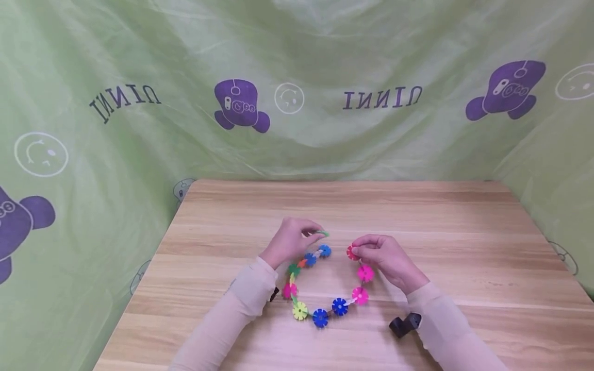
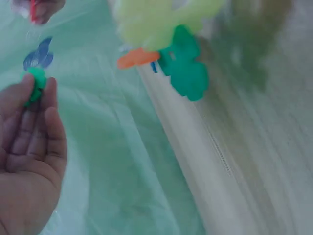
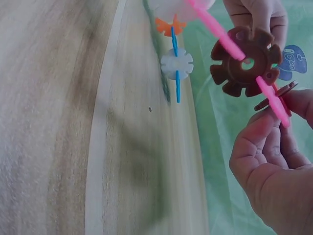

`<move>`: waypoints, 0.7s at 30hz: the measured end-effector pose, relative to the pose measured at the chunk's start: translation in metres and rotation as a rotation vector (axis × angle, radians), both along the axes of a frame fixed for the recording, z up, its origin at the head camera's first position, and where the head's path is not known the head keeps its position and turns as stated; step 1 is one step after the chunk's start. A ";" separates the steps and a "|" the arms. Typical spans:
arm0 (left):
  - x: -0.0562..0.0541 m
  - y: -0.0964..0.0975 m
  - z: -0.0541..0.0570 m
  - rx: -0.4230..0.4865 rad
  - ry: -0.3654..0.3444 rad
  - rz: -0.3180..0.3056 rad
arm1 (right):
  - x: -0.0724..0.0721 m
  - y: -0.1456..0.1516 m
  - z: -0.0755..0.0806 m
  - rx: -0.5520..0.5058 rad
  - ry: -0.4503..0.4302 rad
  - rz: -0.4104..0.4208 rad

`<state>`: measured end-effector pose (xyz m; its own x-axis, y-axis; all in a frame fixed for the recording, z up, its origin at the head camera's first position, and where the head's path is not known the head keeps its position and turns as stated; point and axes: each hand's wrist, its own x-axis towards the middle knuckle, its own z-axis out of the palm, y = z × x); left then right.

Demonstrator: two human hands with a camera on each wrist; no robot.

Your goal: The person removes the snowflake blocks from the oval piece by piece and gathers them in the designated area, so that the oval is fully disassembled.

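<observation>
My left hand (image 1: 290,239) pinches a small green notched disc (image 2: 36,85) between thumb and fingertips, apart from the chain. A chain of colourful interlocking snowflake discs (image 1: 320,318) curves in an open loop on and above the table. Its left end is a blue disc (image 1: 325,250), just below the left hand. At the other end my right hand (image 1: 390,260) pinches a red disc (image 1: 351,251). Close by, in the right wrist view, a brown disc (image 3: 244,61) is slotted between pink discs. Several more links, including yellow, green, orange and white ones, make up the left side.
The wooden table (image 1: 223,206) reaches back to a green printed curtain (image 1: 306,144), which also hangs at both sides. A black device (image 1: 405,324) sits by the right sleeve; a smaller black part (image 1: 274,294) shows by the left sleeve.
</observation>
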<state>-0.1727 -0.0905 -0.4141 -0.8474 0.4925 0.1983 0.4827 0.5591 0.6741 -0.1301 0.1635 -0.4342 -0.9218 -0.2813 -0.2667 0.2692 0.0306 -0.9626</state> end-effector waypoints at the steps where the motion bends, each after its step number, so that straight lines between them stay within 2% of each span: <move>1: -0.003 -0.003 0.000 0.020 -0.072 0.054 | -0.001 0.000 0.001 0.007 0.000 0.001; 3: -0.011 -0.009 0.000 0.070 -0.185 0.155 | -0.001 0.000 0.001 0.023 0.001 0.004; 5: -0.021 -0.016 -0.001 0.134 -0.259 0.237 | -0.002 0.000 -0.001 0.030 0.008 0.000; 11: -0.047 -0.035 -0.013 0.338 -0.401 0.424 | 0.003 0.001 -0.006 0.017 0.020 0.009; 16: -0.062 -0.048 -0.024 0.489 -0.512 0.501 | 0.007 0.003 -0.010 0.000 0.028 0.017; 21: -0.077 -0.059 -0.029 0.569 -0.545 0.551 | 0.003 0.004 -0.010 -0.026 0.060 0.016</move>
